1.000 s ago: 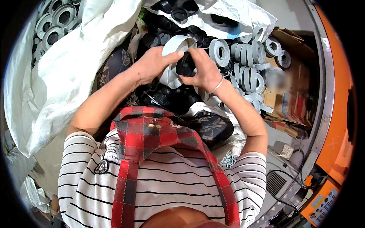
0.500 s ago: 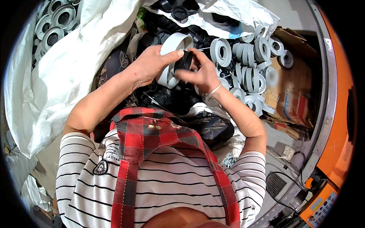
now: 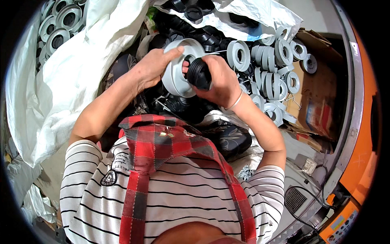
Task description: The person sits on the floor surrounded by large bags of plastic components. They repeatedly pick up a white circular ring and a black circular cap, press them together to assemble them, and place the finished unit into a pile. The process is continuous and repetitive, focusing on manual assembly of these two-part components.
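Head view: we look down on two bare hands, the left hand and the right hand, brought close together above a heap of parts.
Left-hand fingers: grasping the pale grey ring, thumb laid over its upper rim.
Right-hand fingers: wrapped around the ribbed black part; we see a bracelet at that wrist.
Ring and black part: the ring stands tilted on edge between the hands, its central hole turned toward the right; the black part is at that hole, just beside it. We cannot tell whether the two touch, nor which hand owns the fingertips showing there.
Under the hands: we find loose black parts in a jumble.
To the right: grey rings lie clustered next to a cardboard box, with an orange machine beyond.
To the left: we see a white sack.
On the person: a red-and-grey checked apron over a striped shirt.
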{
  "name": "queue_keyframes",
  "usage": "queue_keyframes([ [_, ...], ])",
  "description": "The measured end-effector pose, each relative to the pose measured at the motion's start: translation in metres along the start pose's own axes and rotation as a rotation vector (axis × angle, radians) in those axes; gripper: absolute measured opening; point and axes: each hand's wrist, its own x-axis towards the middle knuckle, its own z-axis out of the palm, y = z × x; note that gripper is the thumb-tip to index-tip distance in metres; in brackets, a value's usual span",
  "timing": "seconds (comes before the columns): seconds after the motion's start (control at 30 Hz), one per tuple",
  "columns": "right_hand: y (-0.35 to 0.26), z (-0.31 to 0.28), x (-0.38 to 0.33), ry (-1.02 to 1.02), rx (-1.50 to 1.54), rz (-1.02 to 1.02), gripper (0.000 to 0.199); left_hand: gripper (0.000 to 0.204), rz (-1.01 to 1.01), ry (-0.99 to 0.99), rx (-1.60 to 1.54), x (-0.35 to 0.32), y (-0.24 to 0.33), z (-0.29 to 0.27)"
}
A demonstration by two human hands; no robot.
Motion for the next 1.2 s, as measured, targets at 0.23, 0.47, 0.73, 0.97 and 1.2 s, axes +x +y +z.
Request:
queue_keyframes([
  [0.23,-0.003,-0.012,0.004,-0.175,0.138,0.303,0.072,0.042,0.088,-0.141,-0.074,-0.012,-0.013,0.017],
  [0.47,-0.004,-0.021,0.002,-0.176,0.163,0.234,0.073,0.044,0.105,-0.152,-0.083,-0.024,-0.015,0.024],
  [0.73,-0.008,-0.022,0.011,-0.467,0.887,1.131,0.065,0.042,0.343,-0.081,-0.021,-0.018,-0.021,0.021],
  [0.97,0.017,-0.009,-0.002,-0.423,1.351,1.099,0.051,0.042,0.653,0.219,0.539,-0.037,0.004,0.034],
  [1.2,0.218,0.047,-0.060,0.215,-0.269,0.788,0.075,0.030,1.505,0.587,0.747,-0.070,0.121,-0.033],
])
